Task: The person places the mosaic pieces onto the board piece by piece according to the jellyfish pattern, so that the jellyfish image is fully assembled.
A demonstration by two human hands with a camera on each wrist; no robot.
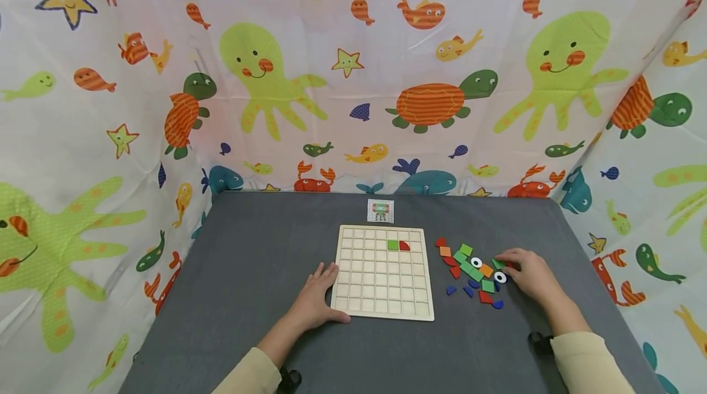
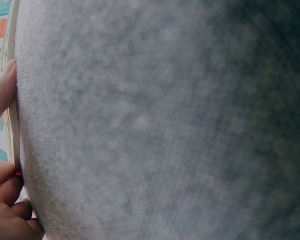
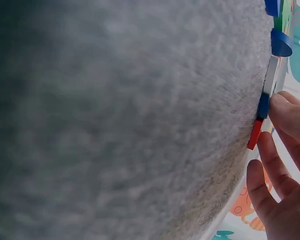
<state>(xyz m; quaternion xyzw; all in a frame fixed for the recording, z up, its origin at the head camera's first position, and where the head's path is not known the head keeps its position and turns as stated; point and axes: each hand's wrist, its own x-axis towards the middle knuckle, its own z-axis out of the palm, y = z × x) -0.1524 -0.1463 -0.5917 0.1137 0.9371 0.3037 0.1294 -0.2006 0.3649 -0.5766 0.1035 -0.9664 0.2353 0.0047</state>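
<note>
A square wooden board (image 1: 381,314) with a grid of cells lies on the table. One green square (image 1: 393,245) and a red rounded piece (image 1: 404,246) sit in its upper right cells. My left hand (image 1: 315,299) rests against the board's left edge, fingers spread, thumb by the lower left corner. My right hand (image 1: 530,274) reaches over the right side of a pile of small coloured pieces, fingers extended. Beneath its fingers shows a red piece (image 3: 255,134), beside a blue piece (image 3: 263,106) near the thumb. White rings (image 1: 499,277) and a green square (image 1: 488,286) lie close by.
Behind the board lies a small card (image 1: 380,211) with a printed coloured figure on a grid. A grey cloth (image 1: 265,247) covers the table. Curtains (image 1: 342,93) with sea animals surround it. More pieces, such as an orange square (image 1: 445,251), lie between board and right hand.
</note>
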